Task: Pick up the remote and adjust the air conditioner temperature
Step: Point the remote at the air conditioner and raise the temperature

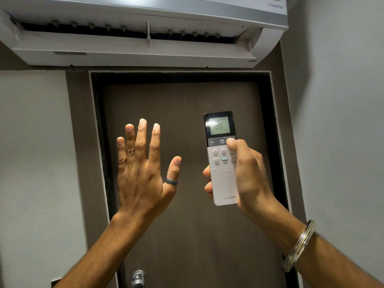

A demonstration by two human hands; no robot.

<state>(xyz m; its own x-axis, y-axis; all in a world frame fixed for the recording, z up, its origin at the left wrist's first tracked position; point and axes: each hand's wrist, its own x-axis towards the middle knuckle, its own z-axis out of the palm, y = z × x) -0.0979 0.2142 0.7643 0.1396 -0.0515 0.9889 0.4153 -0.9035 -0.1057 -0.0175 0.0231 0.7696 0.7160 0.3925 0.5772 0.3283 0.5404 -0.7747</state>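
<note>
My right hand (247, 175) grips a white remote (222, 181) upright, its black top aimed up at the white air conditioner (145, 48) mounted high on the wall. The remote's screen reads 20. My thumb rests on the button at the right of the power key. My left hand (143, 173) is raised beside it, palm away from me, fingers spread, holding nothing. The air conditioner's flap hangs open, with the dark vent slot showing.
A dark brown door (187, 225) in a black frame stands straight ahead, below the unit. Its metal handle (138, 278) shows at the bottom edge. Grey walls (342, 121) close in on both sides.
</note>
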